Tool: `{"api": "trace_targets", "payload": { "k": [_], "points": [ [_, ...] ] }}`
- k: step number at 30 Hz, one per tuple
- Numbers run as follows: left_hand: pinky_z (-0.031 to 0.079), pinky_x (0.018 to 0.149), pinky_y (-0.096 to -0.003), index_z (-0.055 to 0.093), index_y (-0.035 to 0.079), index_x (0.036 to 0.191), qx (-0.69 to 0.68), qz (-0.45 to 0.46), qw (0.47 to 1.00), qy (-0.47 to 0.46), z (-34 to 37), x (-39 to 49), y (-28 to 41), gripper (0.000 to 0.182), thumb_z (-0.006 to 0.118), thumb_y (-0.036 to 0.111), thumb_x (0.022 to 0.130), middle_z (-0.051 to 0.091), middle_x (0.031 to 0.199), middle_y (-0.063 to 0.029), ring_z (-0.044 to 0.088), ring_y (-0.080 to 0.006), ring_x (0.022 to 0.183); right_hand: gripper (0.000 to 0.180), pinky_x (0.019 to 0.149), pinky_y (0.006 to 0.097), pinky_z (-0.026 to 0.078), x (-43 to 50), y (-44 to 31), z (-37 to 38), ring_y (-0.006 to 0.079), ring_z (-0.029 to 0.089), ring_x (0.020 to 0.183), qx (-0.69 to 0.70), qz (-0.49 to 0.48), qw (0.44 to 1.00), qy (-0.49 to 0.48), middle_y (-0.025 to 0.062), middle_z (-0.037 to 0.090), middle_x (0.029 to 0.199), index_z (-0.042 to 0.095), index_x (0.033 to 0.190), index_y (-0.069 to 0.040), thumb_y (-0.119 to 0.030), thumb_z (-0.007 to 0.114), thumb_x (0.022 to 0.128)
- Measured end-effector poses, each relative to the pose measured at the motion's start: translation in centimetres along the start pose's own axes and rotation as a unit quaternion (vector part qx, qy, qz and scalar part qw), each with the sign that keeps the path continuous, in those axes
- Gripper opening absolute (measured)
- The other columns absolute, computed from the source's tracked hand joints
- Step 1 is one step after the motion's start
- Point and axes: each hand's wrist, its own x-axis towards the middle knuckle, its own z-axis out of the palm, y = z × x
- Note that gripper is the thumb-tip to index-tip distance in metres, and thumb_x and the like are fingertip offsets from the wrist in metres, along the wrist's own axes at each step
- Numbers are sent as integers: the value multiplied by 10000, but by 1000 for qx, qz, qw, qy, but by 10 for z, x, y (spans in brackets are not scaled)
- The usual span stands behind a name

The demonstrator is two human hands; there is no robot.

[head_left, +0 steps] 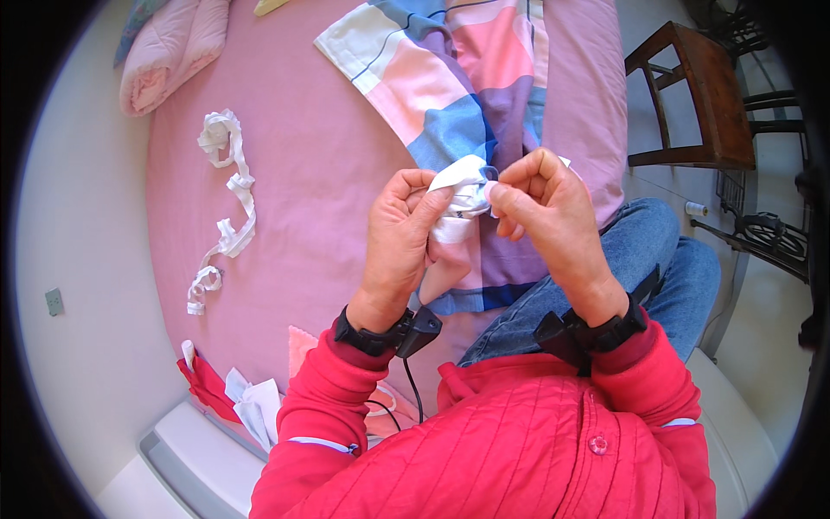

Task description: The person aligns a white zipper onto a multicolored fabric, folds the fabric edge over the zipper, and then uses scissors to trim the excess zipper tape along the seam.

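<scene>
Bunched white cloth (pixel 462 188) lies between my two hands, over a large checked cloth (pixel 415 110) in pink, blue, purple and white. My left hand (pixel 405 227) pinches the white cloth between thumb and fingers. On its other side, my right hand (pixel 551 211) pinches a small blue-and-white edge of the bunched fabric with thumb and forefinger. Whether the bunched part belongs to the checked cloth cannot be told. Below my hands, a pink fold (pixel 447 272) hangs, and more checked fabric reaches my jeans-clad leg (pixel 622 246).
A curled white fabric tape (pixel 243 188) lies leftward on the pink bedsheet (pixel 311 214). A rolled pink quilt (pixel 172 58) rests at the far left corner. Red cloth (pixel 211 386) and white pieces (pixel 256 405) lie lower left. Beyond the bed's right edge stands a wooden stool (pixel 707 97).
</scene>
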Motion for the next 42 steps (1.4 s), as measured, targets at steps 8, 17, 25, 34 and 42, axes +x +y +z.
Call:
{"api": "trace_targets", "payload": {
  "k": [8, 17, 25, 34, 42],
  "points": [
    [434, 493, -162, 554, 29, 1023, 76, 27, 997, -6, -11, 5, 6, 142, 616, 105, 919, 679, 872, -49, 606, -49, 662, 171, 598, 224, 480, 19, 10, -37, 113, 583, 783, 289, 153, 944, -40, 4, 558, 745, 587, 922, -65, -209, 495, 935],
    [470, 469, -161, 555, 23, 1038, 115, -72, 989, -65, -27, 17, 20, 161, 602, 121, 919, 672, 868, -48, 634, -60, 672, 143, 519, 244, 425, 8, 9, -2, 98, 553, 578, -306, -232, 922, -41, 42, 570, 732, 664, 917, -57, -37, 710, 782],
    [514, 732, -220, 555, 29, 1035, 128, -12, 989, -77, -21, 13, 16, 154, 614, 77, 901, 655, 931, -47, 628, -87, 832, 119, 574, 234, 418, 21, 4, -5, 95, 531, 641, -339, -266, 902, 13, 36, 624, 805, 670, 990, -34, -38, 634, 876],
    [484, 766, -253, 638, -9, 959, 371, 135, 916, -74, -22, -10, 46, 118, 614, -22, 844, 642, 909, -28, 596, -101, 853, 134, 646, 345, 490, 65, -5, 8, 263, 644, 728, -369, -182, 880, -239, 140, 660, 804, 639, 996, -41, -90, 571, 893],
    [491, 757, -268, 646, -1, 971, 421, 285, 861, -21, -31, -20, 27, 131, 617, -38, 849, 657, 928, -61, 614, -120, 866, 115, 626, 266, 465, 48, -5, 0, 142, 584, 673, -277, -97, 928, -231, 61, 624, 779, 651, 983, -49, -49, 585, 889]
  ]
}}
